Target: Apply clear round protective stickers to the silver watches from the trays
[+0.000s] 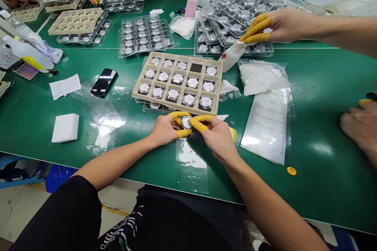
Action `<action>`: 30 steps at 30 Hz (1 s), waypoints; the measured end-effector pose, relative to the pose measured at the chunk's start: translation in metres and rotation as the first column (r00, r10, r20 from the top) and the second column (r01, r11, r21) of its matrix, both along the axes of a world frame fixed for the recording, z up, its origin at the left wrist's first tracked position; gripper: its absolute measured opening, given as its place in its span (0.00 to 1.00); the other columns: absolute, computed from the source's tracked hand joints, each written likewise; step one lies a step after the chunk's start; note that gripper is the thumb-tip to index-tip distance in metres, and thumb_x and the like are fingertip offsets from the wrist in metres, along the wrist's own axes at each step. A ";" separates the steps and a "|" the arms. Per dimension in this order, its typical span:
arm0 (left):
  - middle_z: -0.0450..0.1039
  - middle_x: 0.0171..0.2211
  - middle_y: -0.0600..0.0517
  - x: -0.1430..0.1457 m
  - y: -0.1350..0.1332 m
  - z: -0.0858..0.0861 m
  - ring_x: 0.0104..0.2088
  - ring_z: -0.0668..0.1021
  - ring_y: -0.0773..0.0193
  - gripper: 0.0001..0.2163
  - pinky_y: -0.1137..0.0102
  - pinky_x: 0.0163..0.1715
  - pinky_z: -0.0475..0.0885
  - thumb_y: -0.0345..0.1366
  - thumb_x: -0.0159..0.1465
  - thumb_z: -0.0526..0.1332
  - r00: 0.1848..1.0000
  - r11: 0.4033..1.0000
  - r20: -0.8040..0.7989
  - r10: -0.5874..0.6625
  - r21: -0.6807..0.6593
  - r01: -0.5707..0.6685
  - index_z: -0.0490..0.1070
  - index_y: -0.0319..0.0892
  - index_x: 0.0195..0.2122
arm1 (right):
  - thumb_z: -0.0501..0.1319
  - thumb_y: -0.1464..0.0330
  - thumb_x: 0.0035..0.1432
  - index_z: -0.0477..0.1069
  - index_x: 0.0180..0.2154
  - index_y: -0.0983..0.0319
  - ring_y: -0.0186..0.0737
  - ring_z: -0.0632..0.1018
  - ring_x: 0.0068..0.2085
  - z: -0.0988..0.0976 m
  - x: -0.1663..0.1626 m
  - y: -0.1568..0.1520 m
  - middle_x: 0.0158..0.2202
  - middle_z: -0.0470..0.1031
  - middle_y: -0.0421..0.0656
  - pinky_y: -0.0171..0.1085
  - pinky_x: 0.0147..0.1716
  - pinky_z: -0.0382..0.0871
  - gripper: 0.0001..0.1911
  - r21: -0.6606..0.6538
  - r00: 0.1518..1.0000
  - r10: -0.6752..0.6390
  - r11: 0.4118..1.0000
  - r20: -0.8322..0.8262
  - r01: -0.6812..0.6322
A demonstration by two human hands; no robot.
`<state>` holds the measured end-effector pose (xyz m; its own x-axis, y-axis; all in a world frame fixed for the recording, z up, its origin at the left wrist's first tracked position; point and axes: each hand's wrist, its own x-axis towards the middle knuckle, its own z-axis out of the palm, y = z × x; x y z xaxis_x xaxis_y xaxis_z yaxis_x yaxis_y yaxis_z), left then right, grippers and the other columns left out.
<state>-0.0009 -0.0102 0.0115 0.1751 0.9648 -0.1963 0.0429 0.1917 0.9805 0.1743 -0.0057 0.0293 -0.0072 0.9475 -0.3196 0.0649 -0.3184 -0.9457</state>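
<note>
The left hand [166, 131] and right hand [216, 137] are nearly closed, their yellow-capped fingertips [198, 123] pinching a small round silver disc [186, 122] between them, just below the beige tray [176, 105]. The disc is looking stiff, slippery and easily scratched, so its rim is the safest hold.

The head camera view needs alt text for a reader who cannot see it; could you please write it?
Two hands in yellow finger cots, the left hand and right hand, hold a round silver part at a green table. Just beyond them sits a beige compartment tray of similar parts, and a co-worker's hand reaches over plastic trays.
</note>
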 end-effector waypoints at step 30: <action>0.78 0.31 0.54 -0.001 0.000 -0.003 0.31 0.79 0.70 0.31 0.75 0.37 0.78 0.30 0.46 0.76 0.999 1.000 0.035 0.001 0.021 -0.001 0.77 0.39 0.54 | 0.80 0.55 0.30 0.76 0.29 0.63 0.32 0.72 0.18 0.000 -0.007 0.003 0.19 0.73 0.38 0.32 0.18 0.67 0.26 -0.107 0.987 0.106 0.987 -0.117 -0.119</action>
